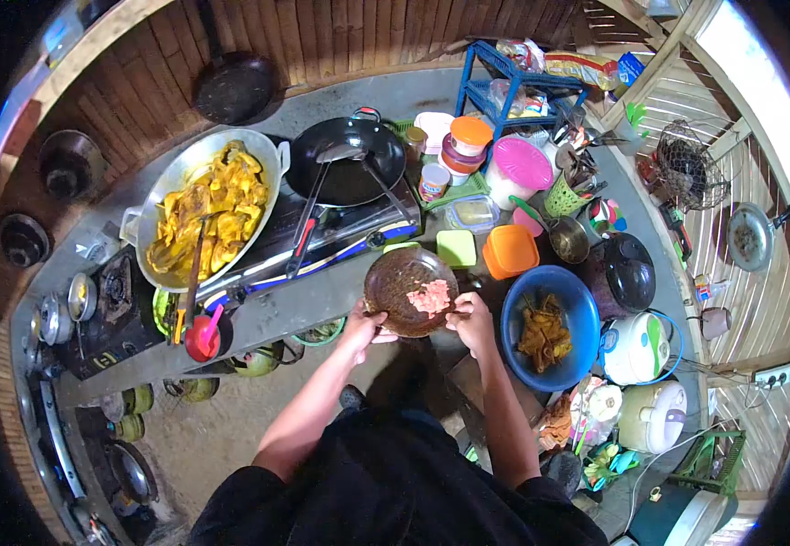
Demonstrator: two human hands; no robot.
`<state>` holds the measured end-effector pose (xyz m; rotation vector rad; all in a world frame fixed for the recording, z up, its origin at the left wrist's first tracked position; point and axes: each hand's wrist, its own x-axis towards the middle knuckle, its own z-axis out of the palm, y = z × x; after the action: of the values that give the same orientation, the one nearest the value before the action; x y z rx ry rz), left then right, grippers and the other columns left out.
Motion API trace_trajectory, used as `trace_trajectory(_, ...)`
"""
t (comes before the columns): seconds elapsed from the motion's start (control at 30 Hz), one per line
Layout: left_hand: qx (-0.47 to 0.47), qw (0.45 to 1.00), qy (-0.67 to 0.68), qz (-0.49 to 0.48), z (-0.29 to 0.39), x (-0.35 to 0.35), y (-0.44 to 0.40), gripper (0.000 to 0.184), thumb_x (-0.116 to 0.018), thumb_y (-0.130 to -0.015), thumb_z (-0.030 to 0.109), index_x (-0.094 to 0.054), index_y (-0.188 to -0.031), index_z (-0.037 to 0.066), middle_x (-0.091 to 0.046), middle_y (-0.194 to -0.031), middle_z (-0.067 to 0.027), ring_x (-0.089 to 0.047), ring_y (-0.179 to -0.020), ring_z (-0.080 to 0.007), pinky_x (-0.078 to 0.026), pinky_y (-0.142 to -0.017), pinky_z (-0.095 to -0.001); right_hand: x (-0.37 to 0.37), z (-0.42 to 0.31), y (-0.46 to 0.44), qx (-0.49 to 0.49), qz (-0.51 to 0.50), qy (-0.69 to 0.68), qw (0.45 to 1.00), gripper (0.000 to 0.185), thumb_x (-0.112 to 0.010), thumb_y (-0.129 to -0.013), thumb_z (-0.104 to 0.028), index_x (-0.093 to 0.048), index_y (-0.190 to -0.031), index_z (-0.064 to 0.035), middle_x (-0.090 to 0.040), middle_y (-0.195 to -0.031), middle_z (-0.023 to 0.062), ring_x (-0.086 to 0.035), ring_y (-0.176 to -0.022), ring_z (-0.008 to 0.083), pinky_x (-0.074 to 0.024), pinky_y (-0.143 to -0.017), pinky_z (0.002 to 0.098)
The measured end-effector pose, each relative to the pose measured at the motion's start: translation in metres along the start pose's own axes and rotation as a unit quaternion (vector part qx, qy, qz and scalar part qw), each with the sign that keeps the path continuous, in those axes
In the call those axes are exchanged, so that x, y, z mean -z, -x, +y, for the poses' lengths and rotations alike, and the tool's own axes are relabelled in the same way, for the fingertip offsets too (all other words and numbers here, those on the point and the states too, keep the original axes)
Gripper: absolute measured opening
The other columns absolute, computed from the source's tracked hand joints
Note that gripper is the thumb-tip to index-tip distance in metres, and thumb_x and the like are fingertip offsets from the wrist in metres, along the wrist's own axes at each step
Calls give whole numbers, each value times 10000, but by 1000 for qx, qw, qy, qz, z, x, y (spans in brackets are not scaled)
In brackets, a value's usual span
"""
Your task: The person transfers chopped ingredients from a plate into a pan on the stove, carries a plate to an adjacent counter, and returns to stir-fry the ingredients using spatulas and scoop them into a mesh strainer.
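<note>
A brown, shallow, round mortar dish [389, 278] is held in front of me, over the counter's front edge. On its right side lies a small heap of pink chopped pieces [430, 298], which look like shallots. My left hand [364, 333] grips the lower left rim, fingers closed on it. At the lower right rim, my right hand [469, 322] is closed on the dish. Beyond it stands a black wok [345, 173] on the stove, with a spatula [308, 218] resting across it. A big metal pan [272, 196] of yellow chicken pieces [213, 205] sits to the left.
To the right stands a blue basin [513, 314] with browned pieces of meat inside. Orange [510, 252] and green containers [456, 248] sit nearby. A red dipper [202, 338] is at the counter's left edge. Rice cookers [654, 417] and a blue rack [504, 86] line the right side.
</note>
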<state>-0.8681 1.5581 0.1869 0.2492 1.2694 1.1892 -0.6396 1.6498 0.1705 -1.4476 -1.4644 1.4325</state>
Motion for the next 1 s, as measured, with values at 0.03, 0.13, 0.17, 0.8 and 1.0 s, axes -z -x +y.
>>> trace_trajectory(0.03, -2, 1000, 1, -2, 5, 9, 8, 429, -502, -935, 4, -328, -1323, 65, -536, -1237, -196, -655, -978, -337, -633, -698, -412, -5, -10, 4, -3, -19, 49, 999, 284, -728, -765, -6, -561, -994, -21, -656, -912, 139, -667, -803, 193, -567, -641, 319)
trace_trajectory(0.13, -38, 999, 5, 6, 19, 32, 37, 533, -517, -928, 24, -268, -1392, 103, -541, -1235, -208, -669, -917, -359, -609, -743, -463, -19, -52, 21, 142, 4, 140, 980, 337, -717, -765, -53, -595, -1078, -25, -682, -931, 114, -665, -796, 202, -529, -729, 313)
trace_trajectory(0.17, -40, 999, 6, 6, 23, 39, 46, 533, -517, -928, 24, -268, -1392, 103, -541, -1235, -208, -669, -917, -359, -609, -743, -463, -22, -62, 23, 165, 1, 159, 973, 337, -705, -762, -32, -612, -1086, -39, -676, -968, 105, -651, -791, 192, -525, -703, 301)
trace_trajectory(0.8, -183, 983, 24, -7, 103, 80, 93, 428, -475, -927, 14, -367, -1337, 76, -603, -1129, -163, -693, -796, -297, -621, -649, -409, -110, -183, -11, 487, -210, 407, 744, 385, -673, -676, -15, -675, -1060, -25, -648, -1086, 148, -594, -1036, 319, -463, -951, 398)
trace_trajectory(1.0, -201, 979, 11, 11, 126, 73, 84, 442, -485, -920, 29, -369, -1347, 35, -615, -1117, -178, -692, -816, -302, -618, -659, -413, -114, -210, -44, 486, -269, 383, 738, 268, -658, -702, -11, -703, -967, -19, -664, -986, 162, -627, -966, 340, -500, -890, 407)
